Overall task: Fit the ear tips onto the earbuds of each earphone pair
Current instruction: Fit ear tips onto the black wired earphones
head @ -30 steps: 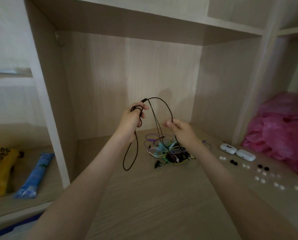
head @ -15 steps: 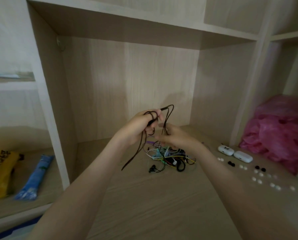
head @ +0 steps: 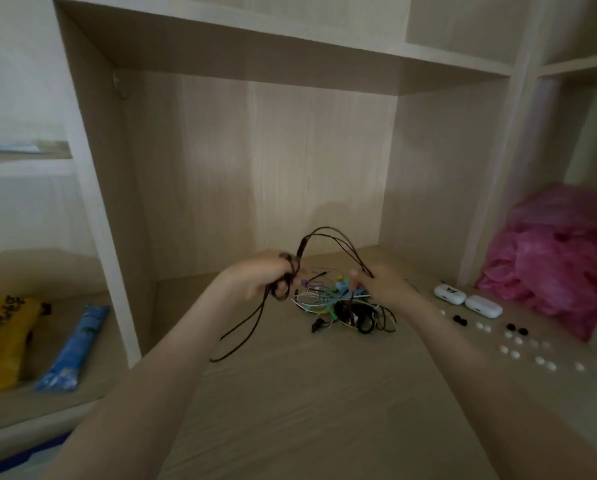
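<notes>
1. Fingers (head: 283,288) of the left hand (head: 264,276) are curled round a bunch of loops of the black earphone cable (head: 326,233). The right hand (head: 382,286) pinches the same cable's strands between thumb and fingertips. It's a bit blurry, so I can't tell exactly how many loops are in there.
2. The cable arcs up between the two hands, and its loose end hangs from the left one, down to the wooden shelf (head: 290,393).
3. My read is this is the untangling bit, before any tip goes on. I can't make out this pair's earbuds at all yet.
4. To do it well, I'd ease the left grip and let the loops drop off one at a time. Feed the cable through the right pinch instead of yanking, since pulling hard just tightens knots.
5. I'd also lift it well away from the tangle of coloured earphones (head: 342,306) right under the hands, or it'll snag again.
6. Once the buds are free, hold one near its stem and go for the ear tips. The white ear tips (head: 513,352) and black ear tips (head: 460,319) are scattered in pairs on the shelf to the right, beside two white charging cases (head: 463,299). Black on black seems the likely match.
7. Pose-wise, both forearms reach forward, roughly level. The hands are raised above the pile and a little apart, left knuckles up and right palm turned inward.
</notes>
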A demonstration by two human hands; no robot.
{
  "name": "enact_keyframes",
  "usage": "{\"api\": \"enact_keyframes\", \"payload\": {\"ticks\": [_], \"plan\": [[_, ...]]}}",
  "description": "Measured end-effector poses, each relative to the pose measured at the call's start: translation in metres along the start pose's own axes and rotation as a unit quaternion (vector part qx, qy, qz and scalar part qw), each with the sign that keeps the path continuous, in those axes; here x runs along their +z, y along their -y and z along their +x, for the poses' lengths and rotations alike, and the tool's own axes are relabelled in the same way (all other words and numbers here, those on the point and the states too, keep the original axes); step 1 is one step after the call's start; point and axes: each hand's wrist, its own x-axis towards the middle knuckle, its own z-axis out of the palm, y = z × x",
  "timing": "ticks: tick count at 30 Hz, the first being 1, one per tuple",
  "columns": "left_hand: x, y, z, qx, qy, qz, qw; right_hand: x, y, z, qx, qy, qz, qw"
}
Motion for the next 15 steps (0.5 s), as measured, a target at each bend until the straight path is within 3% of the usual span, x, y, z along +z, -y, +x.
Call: {"api": "enact_keyframes", "payload": {"ticks": [4, 7, 10, 15], "plan": [[0.000, 0.015, -0.009, -0.051, 0.139, 0.203, 0.968, -0.008, 0.013, -0.007, -0.090, -0.069, 0.070, 0.991], [-0.001, 0.016, -0.020, -0.045, 0.207, 0.190, 0.959, -0.014, 0.016, -0.009, -0.077, -0.080, 0.133, 0.985], [0.003, 0.016, -0.026, -0.009, 0.169, 0.110, 0.979, -0.017, 0.013, -0.013, -0.053, -0.115, 0.157, 0.979], [0.014, 0.027, -0.015, 0.034, 0.020, 0.033, 0.999, -0.022, 0.002, -0.016, -0.022, -0.140, 0.071, 0.987]]}}
